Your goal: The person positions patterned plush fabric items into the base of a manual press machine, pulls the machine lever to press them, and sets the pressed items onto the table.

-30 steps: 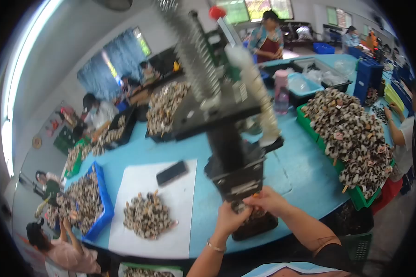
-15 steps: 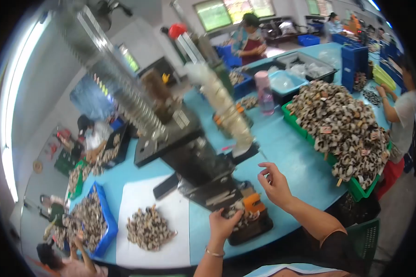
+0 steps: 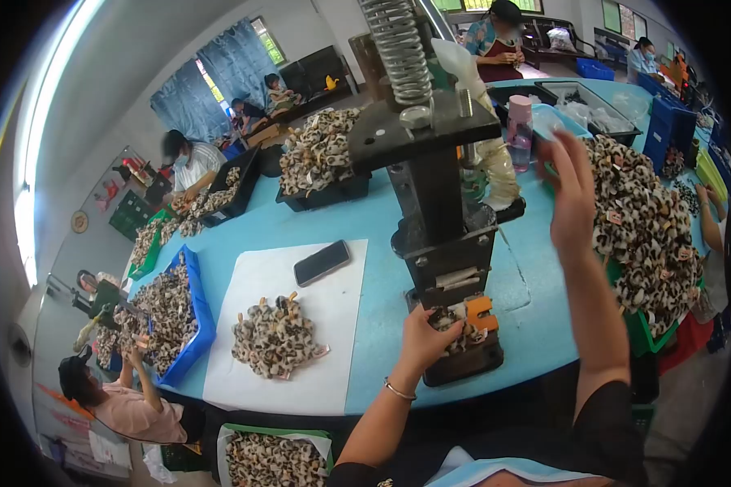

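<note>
My left hand (image 3: pixel 432 339) is closed, thumb and fingers pinching a small black-and-white fluffy piece (image 3: pixel 447 318) at the base of a hand press (image 3: pixel 447 264). Much of that piece is hidden by the fingers. Right beside it, an orange block (image 3: pixel 481 313) is set on the press base. My right hand (image 3: pixel 573 191) is raised to the right of the press, blurred, with its fingers stretched upward and nothing visible in them. Behind it, a large heap of fluffy pieces (image 3: pixel 646 235) fills a green crate (image 3: pixel 643 333).
On white paper (image 3: pixel 256 268) lie a phone (image 3: pixel 322 263) and a pile of fluffy pieces (image 3: pixel 276 337). A blue tray (image 3: pixel 199 312) and a black tray (image 3: pixel 325 195) hold more. A pink bottle (image 3: pixel 520 134) stands behind the press. Several people sit around the table.
The view has swung, so the press appears farther right and more upright. My right hand has risen, its fingers straighter than before. My left hand stays at the press base.
</note>
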Available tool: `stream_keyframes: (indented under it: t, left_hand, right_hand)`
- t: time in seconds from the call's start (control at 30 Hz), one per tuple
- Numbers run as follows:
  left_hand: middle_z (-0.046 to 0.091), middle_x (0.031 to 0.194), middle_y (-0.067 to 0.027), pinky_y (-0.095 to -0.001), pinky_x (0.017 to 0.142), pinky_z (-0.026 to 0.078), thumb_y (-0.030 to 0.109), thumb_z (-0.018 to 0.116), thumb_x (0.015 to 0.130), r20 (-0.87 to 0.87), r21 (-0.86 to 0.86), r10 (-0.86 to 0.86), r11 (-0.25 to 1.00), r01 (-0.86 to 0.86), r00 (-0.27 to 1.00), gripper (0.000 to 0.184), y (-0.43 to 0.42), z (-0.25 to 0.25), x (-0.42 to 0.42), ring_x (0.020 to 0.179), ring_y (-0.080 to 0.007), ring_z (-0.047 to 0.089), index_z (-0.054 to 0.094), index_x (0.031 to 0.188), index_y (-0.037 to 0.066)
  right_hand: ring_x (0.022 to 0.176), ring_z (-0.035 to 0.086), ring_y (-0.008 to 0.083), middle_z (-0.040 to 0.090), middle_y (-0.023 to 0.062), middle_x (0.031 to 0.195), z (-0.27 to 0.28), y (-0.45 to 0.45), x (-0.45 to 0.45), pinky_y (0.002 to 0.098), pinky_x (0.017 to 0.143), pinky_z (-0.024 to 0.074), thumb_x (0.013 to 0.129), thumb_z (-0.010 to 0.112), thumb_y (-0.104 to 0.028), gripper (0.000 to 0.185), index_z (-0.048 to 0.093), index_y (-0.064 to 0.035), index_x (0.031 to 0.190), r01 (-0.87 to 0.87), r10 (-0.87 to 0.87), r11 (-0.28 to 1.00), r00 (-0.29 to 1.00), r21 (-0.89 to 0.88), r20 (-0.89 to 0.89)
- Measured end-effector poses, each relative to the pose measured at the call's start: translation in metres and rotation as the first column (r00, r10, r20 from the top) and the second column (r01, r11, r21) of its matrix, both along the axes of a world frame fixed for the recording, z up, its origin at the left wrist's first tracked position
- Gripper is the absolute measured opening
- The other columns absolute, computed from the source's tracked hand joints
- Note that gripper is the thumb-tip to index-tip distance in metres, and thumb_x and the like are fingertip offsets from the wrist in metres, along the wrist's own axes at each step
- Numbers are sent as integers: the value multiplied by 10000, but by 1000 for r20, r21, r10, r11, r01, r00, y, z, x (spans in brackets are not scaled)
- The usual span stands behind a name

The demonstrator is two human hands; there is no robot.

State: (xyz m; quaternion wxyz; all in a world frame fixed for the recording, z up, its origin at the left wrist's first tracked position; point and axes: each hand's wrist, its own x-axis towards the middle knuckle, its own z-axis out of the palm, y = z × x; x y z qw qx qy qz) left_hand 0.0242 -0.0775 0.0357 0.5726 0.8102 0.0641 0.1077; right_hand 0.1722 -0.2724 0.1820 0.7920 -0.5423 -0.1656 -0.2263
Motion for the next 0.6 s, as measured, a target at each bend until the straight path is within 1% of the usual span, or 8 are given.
stream_keyframes:
  t: [0.13,0.17,0.23,0.3,0.37,0.47,0.57,0.6]
  left_hand:
    - [718,864,-164,-310,803,542,248,837,715,10,34,-48,998,48,999,502,4,-2,3,842,-204,694,672,990,-138]
    - [718,891,-166,-308,810,538,249,840,713,6,23,-53,998,53,999,509,4,1,2,864,-205,692,670,1002,-133]
    - [713,944,-173,-307,820,532,249,844,709,-2,33,-64,997,64,998,514,8,0,-2,899,-206,686,667,1016,-123]
    - [706,997,-181,-309,827,527,246,847,707,17,77,-77,994,75,997,508,12,-10,4,927,-205,678,665,1017,-113]
    - [704,990,-176,-316,826,527,244,849,701,12,90,-92,992,91,996,506,13,-12,5,915,-207,674,663,1015,-106]
    - [702,971,-173,-323,820,529,248,849,694,16,76,-134,988,133,991,511,16,-16,12,904,-208,671,661,1013,-103]
    - [699,956,-170,-325,801,531,251,843,692,14,60,-138,989,137,990,507,13,-8,8,899,-201,670,663,1011,-100]
    - [698,953,-168,-325,793,532,250,840,692,10,59,-130,990,129,992,503,13,-5,5,898,-198,669,665,1011,-98]
  right_hand:
    - [938,590,110,605,28,962,79,4,24,257,838,432,1011,524,-312,346,594,-62,1241,-314,322,946,934,76,-155]
    - [914,582,108,599,24,941,73,3,24,254,817,429,1008,523,-313,330,604,-62,1207,-235,249,964,961,123,-117]
    - [866,566,102,587,14,899,21,-15,35,247,775,425,1002,521,-316,307,624,-61,1138,-81,96,972,994,219,-57]
    - [729,473,81,540,-33,841,-73,-18,14,231,670,372,941,574,-316,211,609,-114,990,-48,37,997,983,-59,-179]
    - [711,483,67,545,-53,844,-140,-2,-33,240,618,394,932,609,-305,203,614,-127,1029,-396,253,888,847,-235,-467]
    - [702,504,24,596,-39,855,-152,23,-77,198,593,412,943,663,-219,175,618,-81,1042,-654,400,730,645,-199,-651]
    - [682,521,22,608,-26,819,-149,35,-84,192,571,407,936,675,-190,167,621,-59,1024,-680,432,723,583,-122,-688]
    - [652,529,22,600,-28,775,-160,46,-81,178,540,389,930,678,-164,164,623,-39,1021,-619,493,778,711,-112,-502]
